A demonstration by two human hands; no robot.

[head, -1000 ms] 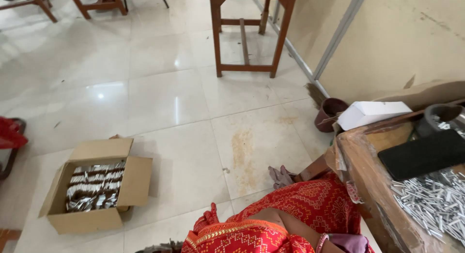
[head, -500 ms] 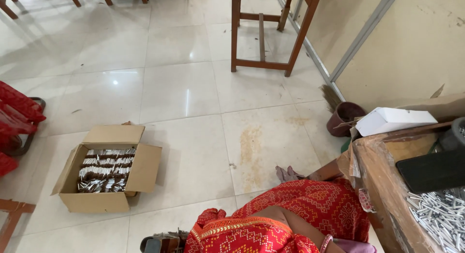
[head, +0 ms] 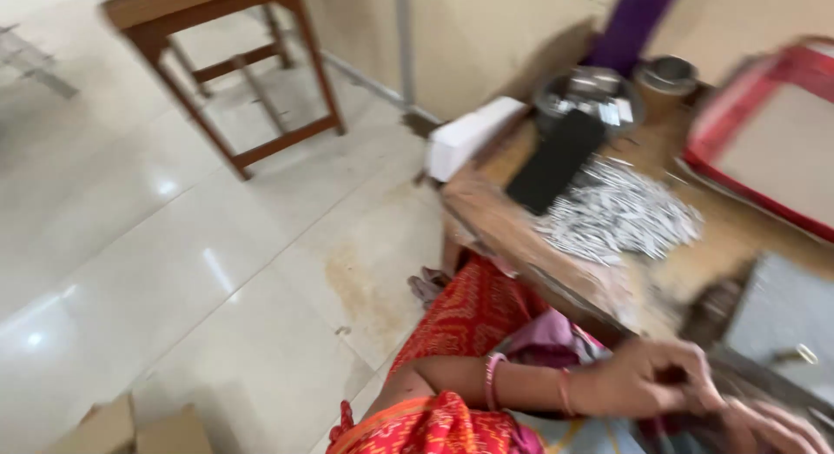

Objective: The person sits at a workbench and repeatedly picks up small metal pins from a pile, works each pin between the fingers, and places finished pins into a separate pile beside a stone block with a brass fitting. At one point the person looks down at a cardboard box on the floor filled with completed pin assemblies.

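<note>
The view is blurred by motion. My left hand (head: 656, 377), with bangles at the wrist, lies by the near edge of a wooden table (head: 512, 232) with its fingers curled; I cannot tell whether it holds anything. My right hand (head: 773, 426) shows only partly at the bottom right corner, close to the left hand. On the table beyond them lies a pile of small silvery metal pieces (head: 618, 215) next to a flat black object (head: 556, 163). My lap is covered in red patterned cloth (head: 469, 319).
On the table are a white box (head: 469, 134), a metal bowl (head: 586, 93), a small steel cup (head: 669, 72), a purple bottle (head: 630, 24) and a red tray (head: 773, 132). A wooden stool (head: 230, 76) stands on the tiled floor. A cardboard box (head: 130, 430) is at the bottom left.
The view has swung right and up from the floor onto the table. The cardboard box has slid to the bottom left corner, and both my hands have come into sight.
</note>
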